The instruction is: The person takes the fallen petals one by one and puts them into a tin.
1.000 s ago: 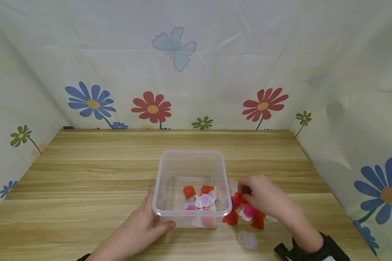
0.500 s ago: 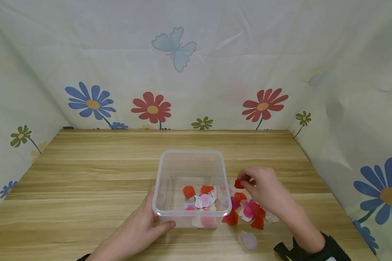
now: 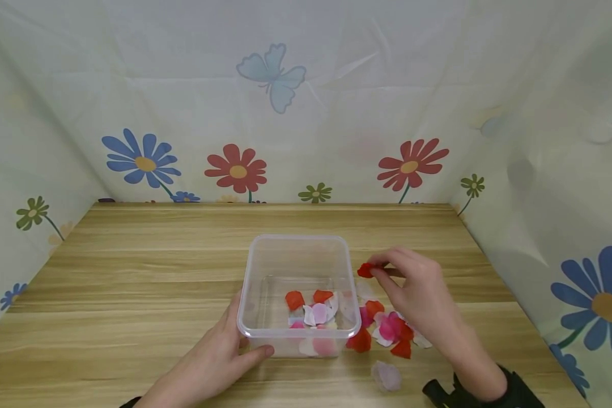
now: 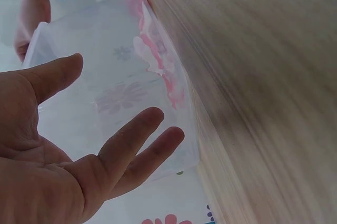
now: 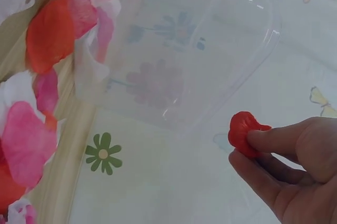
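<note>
A clear plastic box [image 3: 300, 333] stands on the wooden table with red, pink and white petals [image 3: 318, 313] inside. My left hand [image 3: 224, 348] rests at its left front corner, thumb along the front wall; the left wrist view has its fingers [image 4: 131, 139] spread, fairly straight, beside the wall. Between thumb and fingertips my right hand [image 3: 423, 286] pinches a red petal [image 5: 242, 132], held up just right of the box rim in the head view. Below that hand, a loose pile of red, pink and white petals [image 3: 391, 327] lies against the box's right side.
One pale petal [image 3: 386, 376] lies apart, nearer the table's front edge. Bare wooden table [image 3: 168, 255] stretches left of the box and behind it. A flower-printed cloth [image 3: 331, 113] walls in the back and both sides.
My right hand has lifted the red petal off the pile, moving up and slightly away from me with it. The left hand and the box have stayed in place.
</note>
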`<state>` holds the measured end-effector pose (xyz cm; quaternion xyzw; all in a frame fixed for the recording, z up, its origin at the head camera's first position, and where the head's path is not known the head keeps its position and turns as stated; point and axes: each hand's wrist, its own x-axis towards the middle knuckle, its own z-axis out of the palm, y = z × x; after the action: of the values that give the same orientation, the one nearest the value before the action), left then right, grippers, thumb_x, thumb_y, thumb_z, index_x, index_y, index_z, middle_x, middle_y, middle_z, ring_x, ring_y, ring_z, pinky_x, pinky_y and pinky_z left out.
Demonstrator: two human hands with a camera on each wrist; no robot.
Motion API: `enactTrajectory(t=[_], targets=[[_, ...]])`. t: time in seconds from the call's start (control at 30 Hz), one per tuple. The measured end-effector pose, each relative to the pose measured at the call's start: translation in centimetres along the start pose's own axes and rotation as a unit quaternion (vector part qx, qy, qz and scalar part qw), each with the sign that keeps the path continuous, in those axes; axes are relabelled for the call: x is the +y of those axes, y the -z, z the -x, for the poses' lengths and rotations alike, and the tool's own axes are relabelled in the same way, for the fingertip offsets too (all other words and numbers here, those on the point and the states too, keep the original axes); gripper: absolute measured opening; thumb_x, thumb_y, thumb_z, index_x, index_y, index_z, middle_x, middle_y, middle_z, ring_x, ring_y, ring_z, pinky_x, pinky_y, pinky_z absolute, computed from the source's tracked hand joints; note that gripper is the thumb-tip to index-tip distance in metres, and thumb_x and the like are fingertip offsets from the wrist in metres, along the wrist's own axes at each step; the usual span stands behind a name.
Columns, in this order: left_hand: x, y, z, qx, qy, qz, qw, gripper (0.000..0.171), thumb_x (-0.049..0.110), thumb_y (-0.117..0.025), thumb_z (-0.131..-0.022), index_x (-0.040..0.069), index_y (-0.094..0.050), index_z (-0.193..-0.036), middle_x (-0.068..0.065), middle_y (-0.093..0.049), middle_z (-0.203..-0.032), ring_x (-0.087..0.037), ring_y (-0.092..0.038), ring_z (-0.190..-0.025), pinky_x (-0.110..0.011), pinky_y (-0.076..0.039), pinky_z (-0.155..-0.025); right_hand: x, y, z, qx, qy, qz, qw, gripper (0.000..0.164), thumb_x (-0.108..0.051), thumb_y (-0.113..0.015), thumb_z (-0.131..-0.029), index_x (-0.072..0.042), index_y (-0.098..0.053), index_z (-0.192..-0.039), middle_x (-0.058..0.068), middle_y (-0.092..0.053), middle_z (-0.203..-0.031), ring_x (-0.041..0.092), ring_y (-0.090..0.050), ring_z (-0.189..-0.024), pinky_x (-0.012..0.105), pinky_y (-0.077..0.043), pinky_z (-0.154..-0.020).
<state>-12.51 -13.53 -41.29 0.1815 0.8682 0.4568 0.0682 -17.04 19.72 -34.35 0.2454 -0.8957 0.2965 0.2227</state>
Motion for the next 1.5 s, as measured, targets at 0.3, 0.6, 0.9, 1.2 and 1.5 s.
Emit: enactTrajectory(t=[0.3,0.6,0.9,1.2,1.5], targets=[[-0.1,-0.1,-0.1,0.002,-0.015,0.001,0.9999,0.105,0.019,-0.084,-0.088,0.028,-0.009,-0.162,-0.008,-0.037,-0.155,-0.024,-0.053,-0.128,-0.043,-0.051,-0.102,-1.3,-0.7,-0.1,0.006,0.055,-0.040,0.998,0.035,0.014,-0.084,-0.076,-0.007,-0.073,-0.102,-0.003,-0.071,-0.099,0.012,-0.070,-0.089,0.029,-0.061,-0.076],[-0.2,0.0,0.0,0.002,-0.020,-0.004,0.9998,0.104,0.019,-0.084,-0.088,0.029,-0.010,-0.161,-0.006,-0.038,-0.154,-0.023,-0.053,-0.128,-0.042,-0.048,-0.105,-2.0,-1.7,-0.1,-0.009,0.075,-0.059,0.995,0.034,0.011,-0.083,-0.078,-0.008,-0.075,-0.105,-0.005,-0.072,-0.103,0.011,-0.069,-0.092,0.030,-0.061,-0.078],[-0.1,0.0,0.0,0.000,-0.020,-0.001,0.9998,0.105,0.019,-0.083,-0.089,0.029,-0.008,-0.162,-0.002,-0.035,-0.156,-0.023,-0.051,-0.131,-0.043,-0.047,-0.105,-2.1,-2.1,0.1,-0.017,0.082,-0.058,0.995,0.036,0.009,-0.084,-0.077,-0.008,-0.076,-0.108,-0.003,-0.073,-0.105,0.012,-0.071,-0.093,0.028,-0.060,-0.079],[-0.2,-0.1,0.0,0.003,-0.010,-0.001,0.9999,0.104,0.022,-0.083,-0.089,0.030,-0.009,-0.162,-0.004,-0.037,-0.156,-0.023,-0.052,-0.130,-0.043,-0.049,-0.104,-1.8,-2.0,0.1,-0.018,0.090,-0.051,0.995,0.037,0.008,-0.085,-0.078,-0.007,-0.075,-0.110,0.000,-0.073,-0.107,0.013,-0.071,-0.094,0.032,-0.061,-0.077],[-0.1,0.0,-0.1,-0.004,-0.001,0.010,0.9999,0.106,0.021,-0.082,-0.090,0.031,-0.007,-0.163,-0.001,-0.034,-0.157,-0.024,-0.051,-0.131,-0.044,-0.049,-0.104,-1.0,-0.7,0.0,-0.007,0.070,-0.008,0.998,0.038,0.007,-0.086,-0.076,-0.007,-0.074,-0.110,0.002,-0.074,-0.106,0.018,-0.072,-0.092,0.033,-0.062,-0.075]])
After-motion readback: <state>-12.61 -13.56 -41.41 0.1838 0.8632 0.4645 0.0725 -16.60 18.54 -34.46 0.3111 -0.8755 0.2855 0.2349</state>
